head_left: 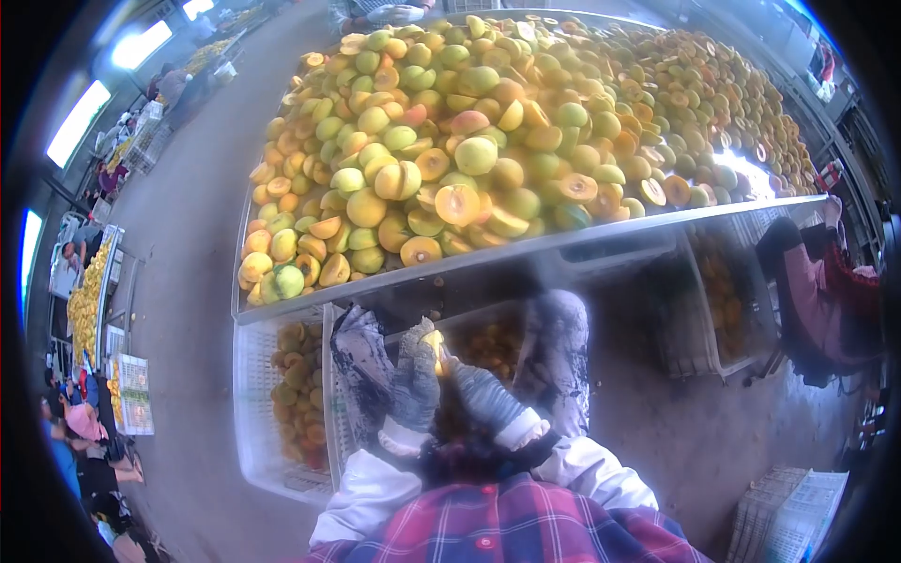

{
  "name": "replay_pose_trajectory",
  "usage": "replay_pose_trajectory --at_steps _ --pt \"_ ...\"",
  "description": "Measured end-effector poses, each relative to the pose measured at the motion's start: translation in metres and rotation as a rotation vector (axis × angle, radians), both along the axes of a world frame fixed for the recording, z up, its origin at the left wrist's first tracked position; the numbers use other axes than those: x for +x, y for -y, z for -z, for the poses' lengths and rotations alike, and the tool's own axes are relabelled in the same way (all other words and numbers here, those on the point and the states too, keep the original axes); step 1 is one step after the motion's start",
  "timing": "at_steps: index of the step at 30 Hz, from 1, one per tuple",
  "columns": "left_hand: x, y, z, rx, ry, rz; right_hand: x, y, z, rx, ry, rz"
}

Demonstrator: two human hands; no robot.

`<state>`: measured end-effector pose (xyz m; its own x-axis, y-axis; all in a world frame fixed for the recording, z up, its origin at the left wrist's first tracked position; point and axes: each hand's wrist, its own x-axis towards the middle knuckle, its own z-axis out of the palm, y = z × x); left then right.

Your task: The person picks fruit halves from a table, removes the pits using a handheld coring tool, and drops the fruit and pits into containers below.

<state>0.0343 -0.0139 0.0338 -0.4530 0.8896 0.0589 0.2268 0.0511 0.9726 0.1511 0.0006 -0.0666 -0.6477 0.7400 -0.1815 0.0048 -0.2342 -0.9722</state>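
Note:
Both gloved hands meet above a crate between the person's knees. My left hand (469, 383) and my right hand (418, 361) are closed around a small yellow fruit piece (435, 340), which shows between the fingertips. Glare and blur hide its exact shape, and whether a tool is held cannot be made out. Just ahead, a metal-edged table (563, 235) bears a large heap of green, yellow and orange fruit (399, 180), many of them cut in half. Under the hands, more fruit (488, 347) lies in the crate.
A white crate (246, 403) with fruit stands at the left knee side, another (727, 291) under the table at right. A co-worker (817, 291) sits at the right; stacked crates (788, 511) stand lower right. More people and fruit tables (89, 300) are at far left.

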Motion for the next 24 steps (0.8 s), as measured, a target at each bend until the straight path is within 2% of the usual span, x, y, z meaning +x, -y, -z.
replay_pose_trajectory --at_steps 1,2,3,8,13,14,16,17,19,20,22,23,24 --pt "-0.015 0.003 0.049 -0.049 0.332 -0.015 0.005 0.001 -0.022 0.005 0.002 -0.013" --pt "-0.024 0.006 0.075 -0.096 0.665 -0.027 0.012 0.005 -0.061 0.51 0.347 0.034" --pt "-0.023 0.007 0.071 0.012 0.577 0.007 0.016 0.007 -0.082 1.019 0.686 0.089" --pt "-0.027 0.007 0.053 -0.105 0.88 0.124 0.03 0.005 -0.072 1.088 0.702 -0.015" --pt "-0.024 0.013 0.052 -0.101 1.095 0.242 0.032 0.013 -0.097 1.104 0.752 -0.108" --pt "-0.022 0.015 0.057 -0.098 1.093 0.243 0.031 0.013 -0.093 1.108 0.751 -0.107" --pt "-0.015 0.021 0.075 -0.025 0.074 0.109 0.026 0.013 -0.083 0.795 0.761 -0.111" --pt "-0.005 0.023 0.083 -0.025 0.071 0.11 0.027 0.013 -0.086 0.796 0.759 -0.11" --pt "0.015 0.025 0.089 0.066 -0.749 -0.375 0.03 0.014 -0.111 0.695 0.708 -0.148" --pt "0.009 0.027 0.087 0.064 -0.75 -0.369 0.033 0.016 -0.115 0.688 0.708 -0.144" --pt "-0.013 0.025 0.071 -0.169 0.349 -0.07 0.037 0.016 -0.118 0.573 0.683 -0.101" --pt "-0.015 0.024 0.062 -0.169 0.351 -0.069 0.042 0.014 -0.115 0.573 0.684 -0.101" --pt "-0.014 0.025 0.048 -0.187 0.16 0.055 0.049 0.011 -0.107 0.839 0.592 -0.175"
